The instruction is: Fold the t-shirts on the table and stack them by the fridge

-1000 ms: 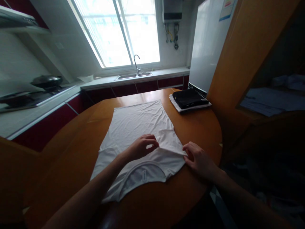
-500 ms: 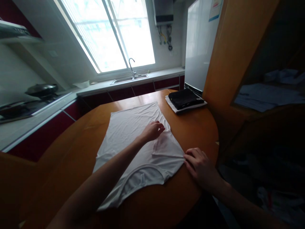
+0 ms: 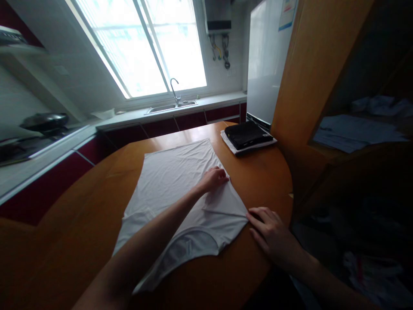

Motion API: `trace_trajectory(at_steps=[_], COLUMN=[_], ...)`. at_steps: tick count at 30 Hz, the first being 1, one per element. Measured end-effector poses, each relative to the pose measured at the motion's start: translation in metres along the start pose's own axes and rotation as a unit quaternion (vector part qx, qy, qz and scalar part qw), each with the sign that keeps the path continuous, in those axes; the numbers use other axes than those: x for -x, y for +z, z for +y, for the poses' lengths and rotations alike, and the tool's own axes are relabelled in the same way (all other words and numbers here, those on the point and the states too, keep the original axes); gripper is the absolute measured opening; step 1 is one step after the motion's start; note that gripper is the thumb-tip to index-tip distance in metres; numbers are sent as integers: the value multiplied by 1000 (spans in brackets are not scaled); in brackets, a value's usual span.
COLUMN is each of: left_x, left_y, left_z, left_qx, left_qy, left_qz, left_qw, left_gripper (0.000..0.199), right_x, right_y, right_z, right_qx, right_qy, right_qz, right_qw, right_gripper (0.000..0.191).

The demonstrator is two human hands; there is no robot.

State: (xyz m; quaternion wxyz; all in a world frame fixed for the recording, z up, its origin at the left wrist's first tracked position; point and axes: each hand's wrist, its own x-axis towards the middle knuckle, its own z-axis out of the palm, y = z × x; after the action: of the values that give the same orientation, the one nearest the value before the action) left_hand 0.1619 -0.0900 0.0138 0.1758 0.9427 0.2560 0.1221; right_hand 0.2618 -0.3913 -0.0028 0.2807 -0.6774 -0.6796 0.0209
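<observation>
A: Quick one: where do we have the shirt?

B: White T-shirt, spread flat on the round wooden worktop. We see the neckline on the wearer's side, a small label inside it, and the hem out toward the window.

A: Left hand?

B: We have the left hand over the right edge of the shirt, close to where the sleeve meets the body. Forearm crosses the fabric. Fingers are curled in toward the thumb; we can't tell whether that grip has any cloth pinched.

A: Right hand?

B: Right hand is palm down at the sleeve's outer corner. We get the fingertips touching the corner, thumb spread apart from them, so the grip is loose and not closed round anything.

A: Creases?

B: One ridge running across the sleeve to that corner, plus fine wrinkles toward the hem.

A: Else on the worktop?

B: Black folded bundle on top of a white folded piece, near the far right edge, apart from the shirt. We can't tell exactly what they are.

A: Background?

B: Sink with faucet under the window, fridge to the right, wok on the left. Logged.
</observation>
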Motion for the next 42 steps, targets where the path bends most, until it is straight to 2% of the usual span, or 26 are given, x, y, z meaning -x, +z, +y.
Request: trace_trajectory(at_steps=[4, 8, 12, 15, 18, 21, 24, 27, 30, 33, 38, 42], left_x=[9, 29, 68, 106, 146, 182, 212, 232, 243, 247, 245, 244], left_y=[-21, -63, -101, -115, -117, -114, -109, -96, -77, -66, -71, -78], left_z=[-1, -14, -30, -46, -66, -84, -95, -100, -102, -103, -98, -83], left_qx=[41, 33, -7, -26, -28, -23, -24, -46, -95, -131, -137, -120], left_qy=[23, 36, 10, -11, -37, -59, -93, -125, -134, -141, -131, -96], left_qz=[57, 109, 113, 109, 107, 111, 119, 107, 75, 53, 90, 57], left_qw=[997, 993, 994, 994, 993, 992, 988, 985, 984, 980, 978, 986], left_gripper=[26, 28, 30, 31, 32, 33, 38, 46, 58, 64, 63, 60], right_x=[-19, -72, -127, -146, -148, -149, -154, -158, -160, -164, -170, -173], right_y=[-12, -13, 11, 36, 52, 56, 58, 69, 80, 77, 59, 59], right_z=[3, -1, -7, -6, 0, 2, -3, -10, -11, -4, 10, 22], right_qx=[-16, -23, 6, 30, 44, 62, 75, 84, 91, 79, 52, 24], right_qy=[1, -24, -42, -33, -14, -8, -33, -47, -36, -25, 17, -10], right_qz=[14, 25, -55, -132, -171, -153, -127, -141, -165, -151, -31, -55], right_qw=[1000, 999, 998, 990, 984, 986, 988, 985, 981, 985, 998, 998], right_gripper=[39, 49, 59, 67, 75, 75, 74, 75, 78, 78, 63, 58])
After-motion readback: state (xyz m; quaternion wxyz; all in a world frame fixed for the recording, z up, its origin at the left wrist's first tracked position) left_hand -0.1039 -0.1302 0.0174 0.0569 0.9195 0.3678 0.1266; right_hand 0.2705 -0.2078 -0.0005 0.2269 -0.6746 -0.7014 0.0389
